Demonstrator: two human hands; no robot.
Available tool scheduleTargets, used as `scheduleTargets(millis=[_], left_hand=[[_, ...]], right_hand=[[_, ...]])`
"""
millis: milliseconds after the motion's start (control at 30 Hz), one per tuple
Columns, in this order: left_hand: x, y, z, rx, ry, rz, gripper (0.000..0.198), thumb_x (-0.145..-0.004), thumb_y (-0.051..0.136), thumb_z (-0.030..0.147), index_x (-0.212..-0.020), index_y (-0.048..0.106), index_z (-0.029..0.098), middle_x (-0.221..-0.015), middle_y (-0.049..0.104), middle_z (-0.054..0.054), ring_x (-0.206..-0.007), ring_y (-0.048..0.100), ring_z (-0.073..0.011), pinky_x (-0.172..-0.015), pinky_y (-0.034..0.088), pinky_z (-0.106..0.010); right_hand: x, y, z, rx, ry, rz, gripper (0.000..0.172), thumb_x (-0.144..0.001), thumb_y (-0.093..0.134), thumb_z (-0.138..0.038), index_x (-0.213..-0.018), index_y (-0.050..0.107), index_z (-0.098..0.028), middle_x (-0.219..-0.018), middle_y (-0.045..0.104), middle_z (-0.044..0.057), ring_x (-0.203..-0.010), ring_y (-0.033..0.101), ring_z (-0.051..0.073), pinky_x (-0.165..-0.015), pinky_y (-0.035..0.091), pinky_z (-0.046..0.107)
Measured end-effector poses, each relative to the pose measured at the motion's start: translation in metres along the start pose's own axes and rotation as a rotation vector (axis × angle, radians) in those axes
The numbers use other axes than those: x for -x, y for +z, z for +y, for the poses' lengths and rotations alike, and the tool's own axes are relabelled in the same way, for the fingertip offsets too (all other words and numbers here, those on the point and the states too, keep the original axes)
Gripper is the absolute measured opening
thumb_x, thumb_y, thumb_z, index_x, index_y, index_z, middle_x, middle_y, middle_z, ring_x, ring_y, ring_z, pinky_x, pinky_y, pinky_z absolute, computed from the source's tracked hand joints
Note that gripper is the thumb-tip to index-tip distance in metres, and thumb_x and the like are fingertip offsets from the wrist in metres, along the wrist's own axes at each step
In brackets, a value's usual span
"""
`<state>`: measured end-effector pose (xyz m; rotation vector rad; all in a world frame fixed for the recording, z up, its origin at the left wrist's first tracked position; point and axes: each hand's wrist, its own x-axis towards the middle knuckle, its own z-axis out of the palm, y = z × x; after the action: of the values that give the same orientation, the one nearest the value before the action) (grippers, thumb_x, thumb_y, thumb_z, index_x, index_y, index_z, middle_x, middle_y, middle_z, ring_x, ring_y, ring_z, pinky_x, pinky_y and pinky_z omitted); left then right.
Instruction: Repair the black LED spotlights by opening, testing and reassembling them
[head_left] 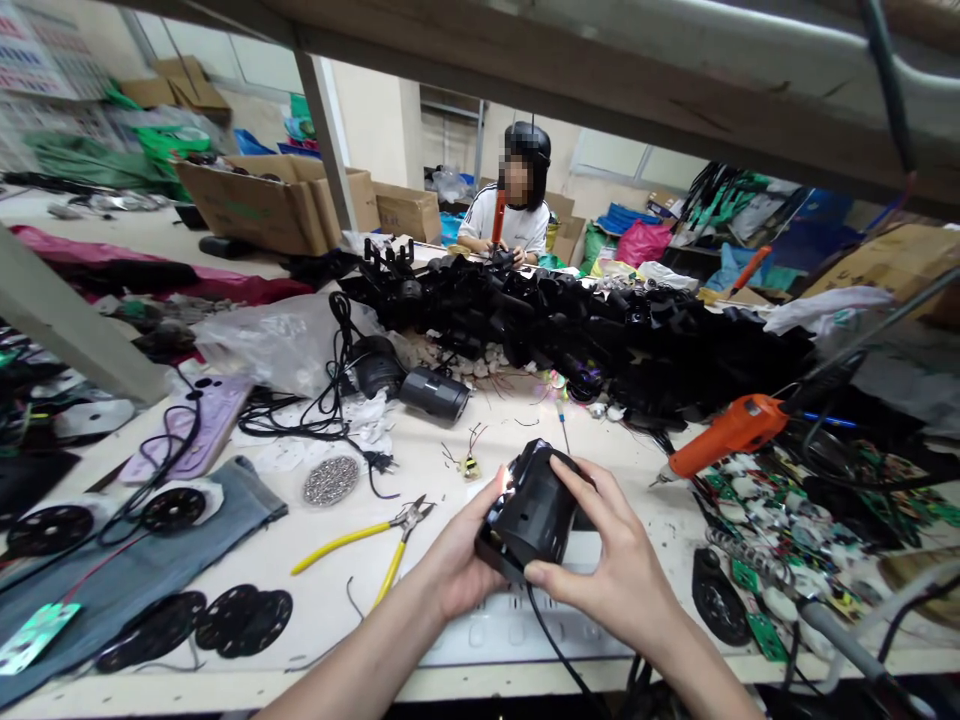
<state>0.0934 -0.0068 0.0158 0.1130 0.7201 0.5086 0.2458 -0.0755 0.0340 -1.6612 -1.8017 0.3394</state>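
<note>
Both hands hold a black plastic housing above the front of the workbench. My left hand grips its left side and underside, next to a small bright light. My right hand is closed on its right side, thumb low and fingers across the top. A black cable runs down from the housing. Beneath it lies a white power strip, partly covered. To the left are yellow-handled cutting pliers with their jaws apart. A small circuit board with thin wires sits just beyond my left hand.
An orange electric screwdriver hangs at right above piled circuit boards. Black housings are heaped across the back. A heap of screws, black discs and a cylindrical housing lie left. A person works opposite.
</note>
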Motion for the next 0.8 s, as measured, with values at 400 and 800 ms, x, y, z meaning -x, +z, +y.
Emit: scheduleTargets(millis=[400, 800], left_hand=[[-0.003, -0.011, 0.003, -0.041, 0.011, 0.040, 0.041, -0.089, 0.056, 0.048, -0.097, 0.068, 0.009, -0.067, 0.073, -0.009, -0.055, 0.066, -0.0206, -0.057, 0.056, -0.033], [0.005, -0.018, 0.007, -0.047, 0.069, 0.073, 0.040, -0.092, 0.051, 0.042, -0.110, 0.062, 0.008, -0.083, 0.075, -0.015, -0.069, 0.071, -0.0274, -0.061, 0.055, -0.037]], right_hand=[[-0.010, -0.019, -0.001, 0.038, -0.040, 0.070, 0.079, -0.066, 0.078, -0.036, -0.139, 0.049, -0.027, -0.138, 0.047, 0.009, -0.127, 0.049, 0.030, -0.106, 0.045, 0.044], [-0.076, -0.002, 0.107, 0.483, 0.193, 0.333, 0.077, -0.069, 0.076, -0.045, -0.135, 0.052, -0.016, -0.133, 0.040, 0.021, -0.122, 0.042, 0.042, -0.099, 0.041, 0.057]])
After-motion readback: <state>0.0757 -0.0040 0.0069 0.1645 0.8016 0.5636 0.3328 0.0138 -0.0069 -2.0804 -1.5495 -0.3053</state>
